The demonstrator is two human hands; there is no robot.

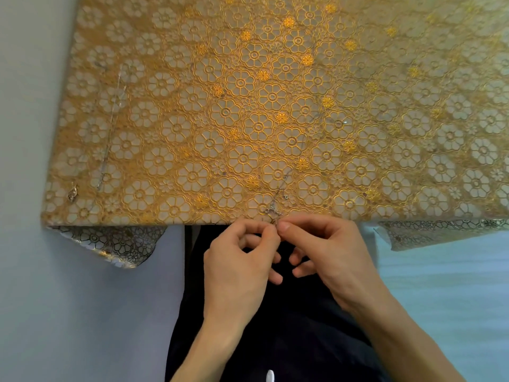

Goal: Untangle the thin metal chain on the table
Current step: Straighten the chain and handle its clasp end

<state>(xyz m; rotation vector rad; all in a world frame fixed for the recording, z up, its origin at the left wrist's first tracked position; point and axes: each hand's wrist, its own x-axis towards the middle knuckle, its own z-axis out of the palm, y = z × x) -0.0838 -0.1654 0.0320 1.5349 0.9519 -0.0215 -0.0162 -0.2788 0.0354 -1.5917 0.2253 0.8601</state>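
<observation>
Thin metal chain (274, 209) sits at the near edge of the table (143, 220), knotted in a small clump right in front of the hands. From the clump a loose strand runs away up the cloth and to the right; it gets too faint to follow.

Left hand (237, 263): thumb and forefinger pinched on the chain at the table edge, other fingers curled under. Right hand (333, 252): same pinch grip on the chain, fingertips touching the left hand's, remaining fingers bent below. Both hands hang just off the edge, over dark clothing (275, 326).

Table is covered by a yellow tablecloth (248, 78) with a raised flower pattern; its corners hang down left and right.

Second chain (110, 136) lies stretched nearly straight, well apart at the far left. Small metal piece (73, 193) lies near its lower end, not clearly joined.

Small white thing (270, 376) at bottom edge, cannot tell what.
</observation>
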